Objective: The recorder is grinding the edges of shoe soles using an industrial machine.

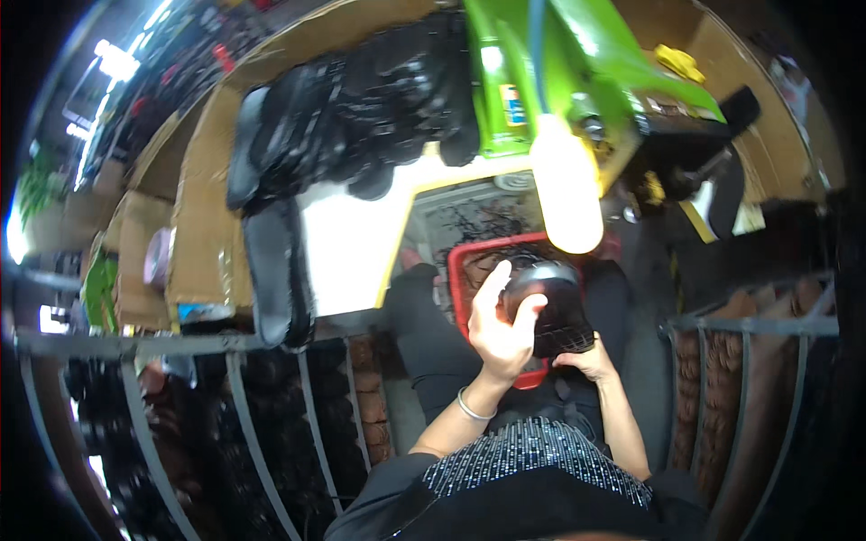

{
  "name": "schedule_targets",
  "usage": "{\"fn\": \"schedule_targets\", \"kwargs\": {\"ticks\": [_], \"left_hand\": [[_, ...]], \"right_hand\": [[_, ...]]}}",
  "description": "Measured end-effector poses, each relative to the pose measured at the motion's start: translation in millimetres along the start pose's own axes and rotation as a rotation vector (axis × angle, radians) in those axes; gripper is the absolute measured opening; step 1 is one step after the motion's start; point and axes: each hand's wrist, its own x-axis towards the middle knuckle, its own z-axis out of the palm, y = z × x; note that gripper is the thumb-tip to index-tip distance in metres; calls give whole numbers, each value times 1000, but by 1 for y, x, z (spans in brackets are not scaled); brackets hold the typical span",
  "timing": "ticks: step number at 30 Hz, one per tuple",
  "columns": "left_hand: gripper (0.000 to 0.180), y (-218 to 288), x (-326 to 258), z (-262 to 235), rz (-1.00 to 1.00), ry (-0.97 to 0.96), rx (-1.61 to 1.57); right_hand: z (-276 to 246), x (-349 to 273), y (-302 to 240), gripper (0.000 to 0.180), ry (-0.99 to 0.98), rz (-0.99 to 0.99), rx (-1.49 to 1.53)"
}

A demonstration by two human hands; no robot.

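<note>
My left hand [502, 329] is raised at the left side of a glossy black shoe piece [561, 317]. Its fingers stretch upward and its thumb stands apart, reaching over the piece's near face; I cannot tell whether the palm touches it. My right hand [588, 359] grips the lower right edge of the same piece, with part of the fingers hidden behind it. The piece has a rounded, shiny far end and a grid pattern at its near end. Below it, between my knees, sits a red basket [458, 279] with dark scraps inside.
Black shoe soles [379, 90] are heaped on the table by cardboard [203, 207]. A green machine [622, 63] stands at the far side, and a bright lamp [566, 189] hangs just beyond my hands. Metal racks [244, 406] flank me, with brown pieces [724, 397] on the right.
</note>
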Motion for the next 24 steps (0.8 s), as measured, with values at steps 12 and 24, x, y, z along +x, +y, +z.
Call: {"fn": "schedule_targets", "kwargs": {"ticks": [12,24], "left_hand": [[18,-27,5,81,-241,-346,-33],[29,-30,6,60,-334,-336,-183]], "right_hand": [[-26,-44,42,74,178,-207,583],[-87,-43,-145,45,847,-635,282]]}}
